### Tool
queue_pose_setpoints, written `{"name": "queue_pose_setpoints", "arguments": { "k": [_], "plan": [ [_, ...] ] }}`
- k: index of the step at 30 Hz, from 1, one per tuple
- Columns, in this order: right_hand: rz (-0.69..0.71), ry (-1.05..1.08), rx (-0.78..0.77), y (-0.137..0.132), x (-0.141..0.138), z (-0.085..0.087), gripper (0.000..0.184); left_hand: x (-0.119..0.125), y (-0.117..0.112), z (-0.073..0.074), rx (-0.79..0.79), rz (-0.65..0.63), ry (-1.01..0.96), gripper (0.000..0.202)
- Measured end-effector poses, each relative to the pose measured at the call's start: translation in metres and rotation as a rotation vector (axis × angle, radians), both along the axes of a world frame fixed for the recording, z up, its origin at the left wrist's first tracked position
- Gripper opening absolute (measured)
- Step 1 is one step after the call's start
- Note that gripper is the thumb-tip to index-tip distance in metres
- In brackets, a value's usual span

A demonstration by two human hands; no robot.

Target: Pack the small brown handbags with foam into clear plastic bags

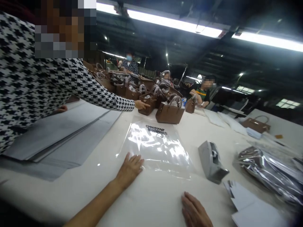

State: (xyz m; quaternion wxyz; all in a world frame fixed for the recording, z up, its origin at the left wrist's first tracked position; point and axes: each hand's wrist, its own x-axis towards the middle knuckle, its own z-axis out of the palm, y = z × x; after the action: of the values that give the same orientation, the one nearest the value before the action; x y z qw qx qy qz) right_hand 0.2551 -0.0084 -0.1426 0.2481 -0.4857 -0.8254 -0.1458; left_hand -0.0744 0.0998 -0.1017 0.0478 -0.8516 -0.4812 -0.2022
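A clear plastic bag (157,146) with black print near its far end lies flat on the white table (146,201). My left hand (129,168) rests flat at its near left corner, fingers stretched out and touching the plastic. My right hand (194,212) lies flat on the table just short of the bag's near edge, fingers extended, holding nothing. Beyond the bag stands a brown handbag (169,112) with wrapped handles.
A co-worker in a houndstooth top leans in from the left, one hand (141,104) on a small brown bag (147,103). Grey sheets (54,135) lie left. A grey tape dispenser (211,161), white cards (251,208) and shiny plastic bags (272,171) lie right. More handbags and seated people sit behind.
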Motion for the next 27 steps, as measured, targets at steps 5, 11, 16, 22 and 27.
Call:
{"name": "queue_pose_setpoints", "arguments": {
  "k": [5, 11, 16, 22, 27],
  "plan": [
    [0.022, 0.004, -0.107, 0.038, -0.044, 0.049, 0.038, 0.011, 0.018, 0.006, 0.005, -0.098, 0.026, 0.019],
    [0.135, -0.012, -0.181, 0.107, -0.065, 0.055, 0.028, 0.005, 0.012, 0.006, 0.041, -0.048, -0.035, 0.024],
    [0.242, 0.054, -0.276, 0.111, -0.051, 0.048, 0.026, 0.012, 0.001, 0.016, -0.005, -0.105, -0.053, 0.031],
    [0.217, 0.206, -0.365, 0.096, -0.051, 0.044, 0.020, 0.036, -0.008, 0.018, -0.134, -0.169, -0.023, 0.019],
    [0.177, 0.287, -0.466, 0.096, -0.050, 0.050, 0.024, 0.034, -0.008, 0.038, -0.270, -0.187, -0.023, 0.028]
  ]
}}
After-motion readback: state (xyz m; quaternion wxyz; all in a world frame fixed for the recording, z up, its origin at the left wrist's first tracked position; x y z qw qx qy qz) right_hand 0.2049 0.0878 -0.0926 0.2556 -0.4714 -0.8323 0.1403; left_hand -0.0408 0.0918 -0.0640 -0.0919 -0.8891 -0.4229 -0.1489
